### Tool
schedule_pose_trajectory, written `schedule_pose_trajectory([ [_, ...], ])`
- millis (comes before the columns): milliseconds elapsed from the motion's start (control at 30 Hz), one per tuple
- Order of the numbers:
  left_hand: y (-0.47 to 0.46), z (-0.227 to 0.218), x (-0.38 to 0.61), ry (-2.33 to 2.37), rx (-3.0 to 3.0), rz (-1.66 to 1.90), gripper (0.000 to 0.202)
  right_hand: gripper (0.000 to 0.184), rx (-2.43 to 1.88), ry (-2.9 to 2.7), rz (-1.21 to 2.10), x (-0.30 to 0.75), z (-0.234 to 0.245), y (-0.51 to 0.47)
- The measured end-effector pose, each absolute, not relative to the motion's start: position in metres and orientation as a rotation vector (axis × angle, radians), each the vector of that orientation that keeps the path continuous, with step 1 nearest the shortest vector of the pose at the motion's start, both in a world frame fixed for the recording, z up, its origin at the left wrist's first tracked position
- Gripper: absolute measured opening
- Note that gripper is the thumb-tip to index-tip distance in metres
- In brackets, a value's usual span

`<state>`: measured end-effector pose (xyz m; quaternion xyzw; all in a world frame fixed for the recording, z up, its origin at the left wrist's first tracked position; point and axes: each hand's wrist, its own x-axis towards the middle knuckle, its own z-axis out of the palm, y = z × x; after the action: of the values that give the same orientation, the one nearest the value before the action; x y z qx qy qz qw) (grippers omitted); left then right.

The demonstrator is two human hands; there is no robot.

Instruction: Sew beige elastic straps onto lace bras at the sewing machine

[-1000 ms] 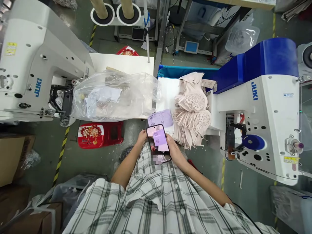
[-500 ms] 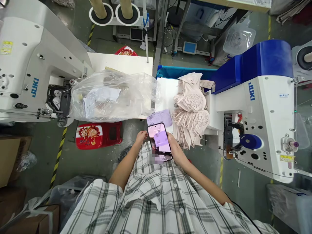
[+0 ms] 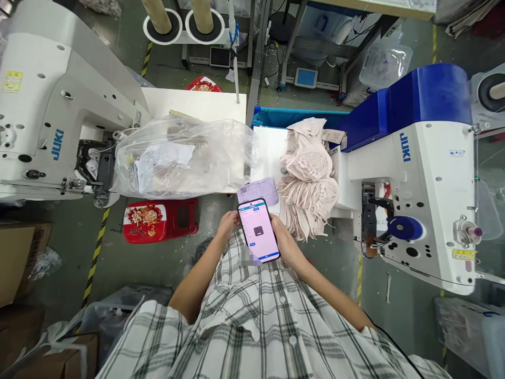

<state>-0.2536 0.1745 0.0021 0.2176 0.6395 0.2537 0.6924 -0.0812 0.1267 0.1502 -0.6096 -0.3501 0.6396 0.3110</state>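
My right hand [image 3: 287, 243] is closed around the right side of a smartphone [image 3: 259, 231], which is tilted with its lit screen facing me. The screen shows a pale page with a small dark box in the middle. Curled at the phone's left edge are the fingers of my left hand [image 3: 228, 225]; whether they grip the phone or something behind it is hidden. A purple printed slip [image 3: 258, 190] with a QR code shows just beyond the phone's top. To its right, a stack of beige lace bra pieces [image 3: 308, 181] hangs over the front edge of the white table [image 3: 270, 152].
White JUKI sewing machines stand on both sides, one at left [image 3: 55, 105] and one with blue covers [image 3: 430, 173] at right. A clear plastic bag [image 3: 185, 155] with papers lies on the left table. Below it is a red plastic stool [image 3: 160, 221].
The phone screen has switched from a camera picture of the purple slip to a pale page with a dark box. Both hands stay nearly in place.
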Motion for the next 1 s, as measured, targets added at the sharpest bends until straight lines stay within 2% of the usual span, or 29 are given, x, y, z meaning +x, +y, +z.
schedule_pose_trajectory([
  [200,0.168,0.079,-0.248,1.192,0.396,0.683,0.051,0.072,-1.544,-0.877,1.657,-0.081,0.146,0.129],
  [367,0.152,0.125,-0.243,1.033,0.469,0.673,0.055,0.069,-1.462,-0.878,1.612,-0.080,0.141,0.132],
  [467,0.149,0.133,-0.242,0.945,0.569,0.708,0.062,0.069,-1.437,-0.862,1.613,-0.079,0.140,0.132],
  [1000,0.158,0.142,-0.239,0.951,0.615,0.689,0.059,0.060,-1.427,-0.867,1.581,-0.076,0.142,0.133],
])
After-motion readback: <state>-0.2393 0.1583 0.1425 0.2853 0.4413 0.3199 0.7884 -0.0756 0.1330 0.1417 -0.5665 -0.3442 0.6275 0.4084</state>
